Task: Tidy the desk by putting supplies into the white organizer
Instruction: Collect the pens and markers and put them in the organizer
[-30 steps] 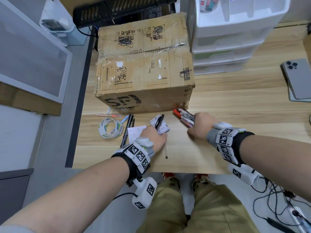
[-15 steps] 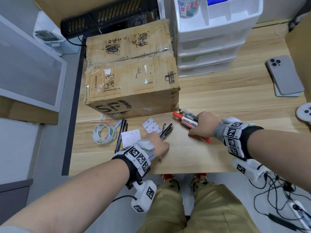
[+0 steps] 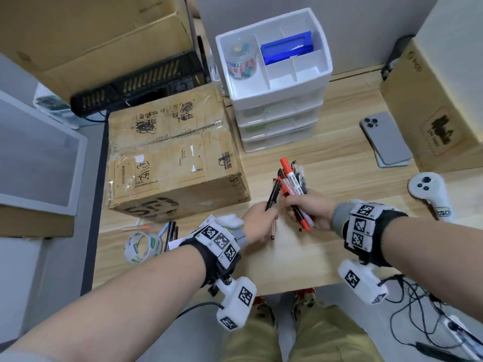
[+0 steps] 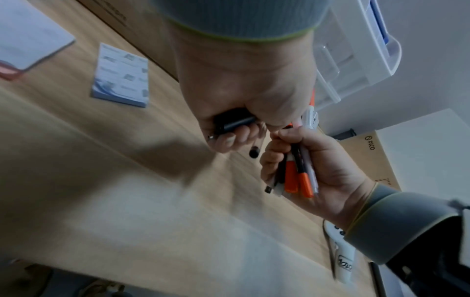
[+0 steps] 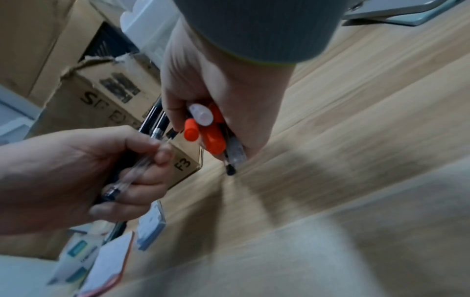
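My right hand [image 3: 309,209] [image 5: 203,112] grips a bundle of pens and orange markers [image 3: 291,178] [image 5: 211,132] [image 4: 296,176], held upright above the desk. Right beside it, my left hand [image 3: 258,220] [image 4: 236,128] grips a few black and clear pens [image 3: 273,195] [image 5: 142,160]; the two bundles almost touch. The white organizer [image 3: 277,100] stands at the back of the desk, its top tray holding a jar of clips [image 3: 240,62] and a blue box [image 3: 287,48].
A big cardboard box [image 3: 170,158] sits left of the organizer. Tape roll [image 3: 141,246], more pens [image 3: 171,232] and note pads [image 4: 122,76] lie at the front left. A phone [image 3: 385,138], a white controller [image 3: 428,192] and another box [image 3: 439,100] are on the right.
Both hands have lifted off the desk with their pens and come together. The right bundle has turned from lying flat to upright. The head view has tilted up, showing the organizer's top tray.
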Motion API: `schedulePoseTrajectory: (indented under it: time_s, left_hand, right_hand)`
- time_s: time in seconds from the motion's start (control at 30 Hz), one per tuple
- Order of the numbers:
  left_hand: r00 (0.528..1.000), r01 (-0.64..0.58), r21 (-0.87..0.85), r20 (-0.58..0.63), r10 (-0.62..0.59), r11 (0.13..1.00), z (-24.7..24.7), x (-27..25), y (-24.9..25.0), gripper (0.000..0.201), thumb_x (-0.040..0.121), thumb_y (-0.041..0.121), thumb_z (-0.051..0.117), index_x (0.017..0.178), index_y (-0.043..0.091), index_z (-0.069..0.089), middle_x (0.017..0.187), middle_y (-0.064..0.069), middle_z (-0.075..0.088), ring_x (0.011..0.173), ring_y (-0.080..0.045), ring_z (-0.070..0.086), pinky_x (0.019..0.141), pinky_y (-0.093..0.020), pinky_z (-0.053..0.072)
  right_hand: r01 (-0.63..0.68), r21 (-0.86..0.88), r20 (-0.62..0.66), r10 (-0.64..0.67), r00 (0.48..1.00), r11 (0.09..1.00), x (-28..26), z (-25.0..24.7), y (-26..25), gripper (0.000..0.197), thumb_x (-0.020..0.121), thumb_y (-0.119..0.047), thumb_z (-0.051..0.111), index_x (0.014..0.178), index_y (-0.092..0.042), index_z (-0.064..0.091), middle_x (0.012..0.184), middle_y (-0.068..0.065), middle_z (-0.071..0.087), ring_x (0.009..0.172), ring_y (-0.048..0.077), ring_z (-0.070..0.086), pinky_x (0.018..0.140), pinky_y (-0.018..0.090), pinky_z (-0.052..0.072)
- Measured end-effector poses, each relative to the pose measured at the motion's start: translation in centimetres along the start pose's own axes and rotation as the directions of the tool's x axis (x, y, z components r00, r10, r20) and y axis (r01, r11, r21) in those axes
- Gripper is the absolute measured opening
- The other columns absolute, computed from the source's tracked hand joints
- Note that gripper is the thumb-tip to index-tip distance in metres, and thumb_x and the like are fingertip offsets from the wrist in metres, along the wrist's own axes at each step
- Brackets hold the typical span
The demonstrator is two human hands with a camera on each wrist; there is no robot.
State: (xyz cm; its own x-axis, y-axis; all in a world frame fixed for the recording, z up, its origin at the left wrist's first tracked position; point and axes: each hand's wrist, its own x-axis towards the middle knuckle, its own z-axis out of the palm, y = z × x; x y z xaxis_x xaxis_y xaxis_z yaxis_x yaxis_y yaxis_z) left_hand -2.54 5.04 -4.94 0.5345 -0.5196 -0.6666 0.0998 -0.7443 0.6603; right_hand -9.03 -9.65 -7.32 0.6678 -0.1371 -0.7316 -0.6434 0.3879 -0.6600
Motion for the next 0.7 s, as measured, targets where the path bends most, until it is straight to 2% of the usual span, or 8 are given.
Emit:
schedulePoseTrajectory:
  time_s: [0.17,0.27,0.33,0.4,0.5,0.57,0.63,0.7]
  left_hand:
    - [0.998,-0.034,0.028,0.053,0.032,0.999,-0.7,0.4,3.2,0.029,0.096,0.015,0.04,0.07,0.01,0.05,0.059,-0.008,0.054,0.033,-0.013,0.046,0.037,-0.019,0.034]
    - [0.994,-0.057,0.038,0.092,0.054,0.998,-1.0,0.9,4.2,0.029,0.098,0.013,0.037,0.073,0.014,0.053,0.071,-0.009,0.059,0.044,-0.017,0.047,0.039,-0.019,0.033]
    - [0.991,-0.07,0.06,0.122,0.063,0.996,-1.0,1.4,4.8,0.029,0.098,0.013,0.036,0.076,0.013,0.056,0.07,-0.01,0.059,0.047,-0.019,0.046,0.043,-0.022,0.034]
    - [0.988,-0.084,0.114,0.139,0.067,0.99,-1.1,1.7,5.3,0.031,0.099,0.014,0.037,0.077,0.011,0.058,0.069,-0.009,0.059,0.049,-0.018,0.049,0.048,-0.025,0.038]
    - [0.985,-0.095,0.188,0.161,0.065,0.978,-1.4,2.0,6.0,0.033,0.101,0.014,0.036,0.077,0.014,0.059,0.066,-0.005,0.059,0.054,-0.019,0.055,0.049,-0.026,0.043]
    - [0.984,-0.098,0.233,0.168,0.059,0.967,-1.8,2.1,6.9,0.029,0.1,0.013,0.036,0.09,0.009,0.063,0.071,-0.007,0.063,0.059,-0.021,0.059,0.054,-0.026,0.048]
    - [0.983,-0.121,0.277,0.169,0.076,0.953,-2.3,1.9,7.8,0.027,0.099,0.013,0.039,0.107,0.005,0.064,0.085,-0.011,0.068,0.073,-0.025,0.064,0.065,-0.027,0.052]
    - [0.983,-0.138,0.319,0.158,0.091,0.938,-3.0,1.8,8.8,0.028,0.098,0.014,0.041,0.11,0.002,0.063,0.097,-0.016,0.071,0.086,-0.032,0.068,0.072,-0.033,0.054]
  right_hand:
    - [0.007,0.213,0.078,-0.024,0.997,0.977,0.0,-0.3,-1.5,0.017,0.09,-0.007,0.066,0.08,-0.012,0.053,0.058,0.004,0.048,0.048,0.012,0.048,0.044,0.023,0.043]
    - [0.002,0.227,0.108,-0.027,0.994,0.974,-0.2,-0.5,-2.4,0.017,0.088,-0.014,0.071,0.079,-0.011,0.056,0.059,0.005,0.049,0.05,0.013,0.049,0.049,0.026,0.046]
    - [0.005,0.195,0.108,-0.027,0.994,0.981,-0.4,-0.6,-3.0,0.017,0.085,-0.018,0.074,0.08,-0.009,0.061,0.059,0.009,0.055,0.051,0.021,0.054,0.055,0.034,0.05]
    - [0.02,0.189,0.071,-0.034,0.997,0.982,-0.4,-0.5,-3.4,0.021,0.081,-0.017,0.078,0.089,-0.004,0.064,0.067,0.015,0.063,0.058,0.03,0.061,0.063,0.042,0.054]
    - [0.027,0.178,-0.025,-0.023,0.999,0.984,-0.2,-0.1,-4.0,0.027,0.081,-0.012,0.078,0.1,-0.003,0.061,0.074,0.018,0.066,0.061,0.031,0.065,0.057,0.042,0.056]
    - [0.019,0.161,-0.061,-0.009,0.998,0.987,-0.2,-0.1,-4.8,0.027,0.079,-0.013,0.077,0.099,-0.006,0.061,0.075,0.016,0.065,0.061,0.029,0.064,0.056,0.044,0.057]
    - [0.025,0.135,-0.112,-0.01,0.994,0.991,-0.5,-0.2,-5.8,0.024,0.079,-0.015,0.077,0.095,-0.01,0.061,0.07,0.011,0.063,0.055,0.023,0.061,0.047,0.034,0.055]
    - [0.039,0.148,-0.153,-0.016,0.988,0.988,-0.8,-0.2,-7.0,0.018,0.081,-0.015,0.075,0.091,-0.013,0.06,0.065,0.005,0.061,0.051,0.017,0.057,0.041,0.023,0.046]
